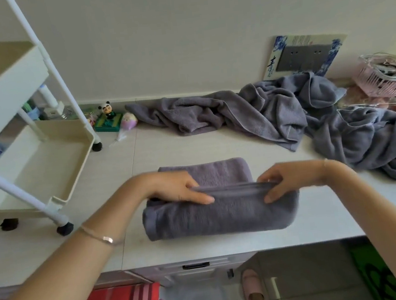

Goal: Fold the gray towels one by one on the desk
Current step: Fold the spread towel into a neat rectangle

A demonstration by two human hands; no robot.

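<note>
A gray towel (221,211) lies partly folded on the white desk (143,156), near its front edge. My left hand (184,188) pinches the towel's raised hem at the left, thumb on top and fingers underneath. My right hand (284,179) pinches the same hem at the right. Between them the hem is stretched taut above the folded layers. A heap of unfolded gray towels (274,114) sprawls across the back and right of the desk.
A cream rolling cart (31,149) stands on the desk at the left. Small toys (109,118) sit by the wall. A pink basket (386,76) is at the far right. A drawer handle (196,265) shows below the desk edge.
</note>
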